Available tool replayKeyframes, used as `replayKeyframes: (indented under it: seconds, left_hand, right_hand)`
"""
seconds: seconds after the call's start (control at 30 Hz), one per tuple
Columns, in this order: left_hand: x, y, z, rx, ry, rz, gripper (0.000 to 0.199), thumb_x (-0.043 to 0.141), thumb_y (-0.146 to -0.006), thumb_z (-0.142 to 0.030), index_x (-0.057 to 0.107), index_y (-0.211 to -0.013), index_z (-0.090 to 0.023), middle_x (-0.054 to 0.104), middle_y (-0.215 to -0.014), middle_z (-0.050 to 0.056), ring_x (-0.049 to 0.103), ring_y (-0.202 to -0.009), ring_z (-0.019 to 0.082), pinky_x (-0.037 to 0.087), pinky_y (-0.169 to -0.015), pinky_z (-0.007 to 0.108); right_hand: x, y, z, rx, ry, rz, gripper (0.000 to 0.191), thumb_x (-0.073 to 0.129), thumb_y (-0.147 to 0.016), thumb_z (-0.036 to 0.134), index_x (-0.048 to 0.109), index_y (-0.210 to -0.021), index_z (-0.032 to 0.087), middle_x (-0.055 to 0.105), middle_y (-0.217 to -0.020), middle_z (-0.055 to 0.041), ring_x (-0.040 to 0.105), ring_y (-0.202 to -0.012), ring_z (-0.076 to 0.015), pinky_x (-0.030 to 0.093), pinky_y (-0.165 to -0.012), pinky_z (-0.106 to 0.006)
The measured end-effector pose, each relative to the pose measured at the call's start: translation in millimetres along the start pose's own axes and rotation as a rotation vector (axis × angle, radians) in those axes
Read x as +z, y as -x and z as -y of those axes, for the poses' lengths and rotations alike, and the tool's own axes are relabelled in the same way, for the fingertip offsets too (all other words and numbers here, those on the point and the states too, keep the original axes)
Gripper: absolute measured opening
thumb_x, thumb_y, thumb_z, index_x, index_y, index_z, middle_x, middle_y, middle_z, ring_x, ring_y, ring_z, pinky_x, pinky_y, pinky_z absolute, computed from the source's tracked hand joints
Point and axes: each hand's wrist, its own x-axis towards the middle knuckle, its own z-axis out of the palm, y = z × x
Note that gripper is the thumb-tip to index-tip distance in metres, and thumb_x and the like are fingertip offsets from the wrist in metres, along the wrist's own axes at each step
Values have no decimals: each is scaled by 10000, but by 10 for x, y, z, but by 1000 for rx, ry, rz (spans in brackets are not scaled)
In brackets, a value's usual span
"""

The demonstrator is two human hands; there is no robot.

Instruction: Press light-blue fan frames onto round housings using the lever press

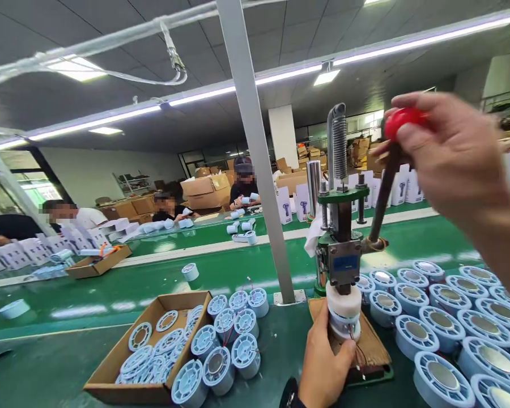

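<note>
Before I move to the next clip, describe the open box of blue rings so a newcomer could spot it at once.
Find the grey post rising through the middle of the view. Left of its foot, past a cluster of blue cups, sits an open cardboard box. It holds flat blue rings, while the smaller box farther back holds something orange.

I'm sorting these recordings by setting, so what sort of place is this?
Probably a factory assembly line: a hand-lever press, rows of blue round housings, and people working along a green conveyor belt.

Right hand (454,147) gripping red knob (406,122)
</note>
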Motion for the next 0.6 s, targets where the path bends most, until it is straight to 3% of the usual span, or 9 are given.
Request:
replayKeyframes:
  seconds: [0.07, 0.17, 0.23, 0.27, 0.33, 0.4, 0.47, 0.53, 0.6]
  left_hand:
    - [-107, 123, 107, -5, -108, -19, 787, 637, -694, -160, 418, -1450, -164, 481, -1482, 102, 434, -1371, 272, 317, -1172, 403]
    - [-568, 333, 147, 94, -291, -78, 652, 638, -724, -239, 535, -1367, -195, 538, -1433, 103, 466, -1351, 279, 369, -1148, 416]
    - [-1108, 442, 82, 98, -472, -225, 442, 522, -849, -328, 604, -1277, -256, 592, -1380, 67, 512, -1311, 247, 397, -1127, 416]
    - [-1430, 473, 46, 27, -604, -344, 411, 442, -897, -356, 604, -1262, -255, 603, -1366, 60, 523, -1298, 233, 397, -1125, 418]
    - [-2093, 490, 13, -184, -964, -383, 471, 317, -922, -367, 560, -1298, -221, 592, -1378, 55, 525, -1292, 201, 401, -1111, 366]
    - [-2667, 476, 61, -332, -1054, -357, 514, 306, -895, -347, 575, -1273, -126, 612, -1347, 136, 557, -1261, 258, 415, -1083, 410]
    - [-3062, 475, 175, -445, -1108, -275, 487, 397, -812, -350, 648, -1156, -116, 676, -1250, 163, 617, -1186, 310, 454, -1026, 442]
    - [-3280, 488, 319, -508, -1134, -186, 467, 467, -714, -351, 688, -1074, -153, 707, -1201, 138, 653, -1137, 316, 480, -988, 422]
    - [-3384, 484, 457, -524, -1151, -132, 502, 481, -658, -381, 695, -1060, -172, 696, -1222, 123, 650, -1146, 315, 476, -988, 407]
  right_hand:
    - [121, 201, -50, 36, -101, -5, 431, 516, -954, 318, 490, -1379, 246, 596, -1279, -27, 619, -1131, -181, 493, -957, -334]
    - [318, 1135, -253, 268, -127, -92, 510, 552, -915, 424, 450, -1396, 288, 570, -1325, -72, 626, -1110, -226, 506, -990, -431]
    - [443, 1905, -438, 395, -126, -92, 651, 617, -841, 488, 393, -1424, 305, 559, -1325, -101, 596, -1152, -296, 519, -955, -513]
    - [503, 2239, -524, 455, -117, -35, 726, 628, -821, 500, 339, -1457, 303, 517, -1375, -107, 569, -1189, -320, 496, -974, -545]
    - [625, 2699, -658, 577, -91, 96, 816, 638, -801, 517, 275, -1493, 284, 474, -1423, -110, 534, -1235, -342, 449, -1019, -561]
    - [744, 2864, -741, 694, -94, 199, 831, 621, -813, 531, 245, -1509, 275, 489, -1416, -100, 536, -1241, -327, 447, -1033, -516]
    - [841, 2832, -782, 766, -138, 219, 832, 616, -820, 527, 231, -1513, 275, 530, -1381, -91, 561, -1223, -300, 478, -1009, -452]
    - [901, 2749, -785, 793, -187, 164, 839, 626, -818, 503, 220, -1515, 270, 558, -1353, -92, 580, -1207, -283, 495, -990, -420]
    - [933, 2720, -754, 771, -195, 81, 841, 643, -810, 467, 227, -1511, 259, 553, -1361, -101, 569, -1224, -280, 486, -1005, -420]
